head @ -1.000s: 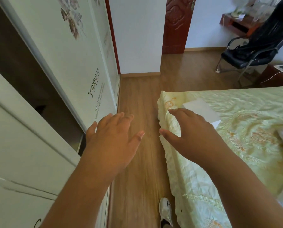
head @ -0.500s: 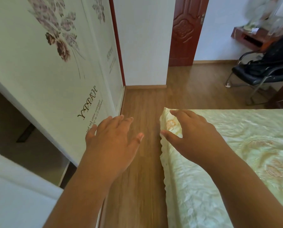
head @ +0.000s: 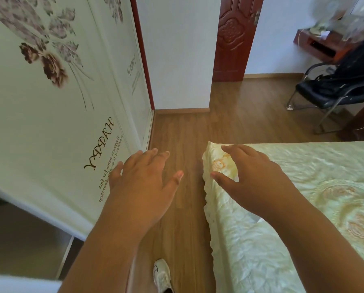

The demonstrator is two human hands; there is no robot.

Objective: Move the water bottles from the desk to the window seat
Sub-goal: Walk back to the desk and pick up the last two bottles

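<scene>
Both hands are empty, the left hand spread flat above the wooden floor, the right hand loosely open over the bedspread corner.

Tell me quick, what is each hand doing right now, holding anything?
Left hand: open, fingers spread, holding nothing, above the floor.
Right hand: open, fingers relaxed, holding nothing, above the corner of the bedspread.

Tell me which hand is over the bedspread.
The right hand: it hangs over the bedspread corner. The left hand is over bare floor.
</scene>
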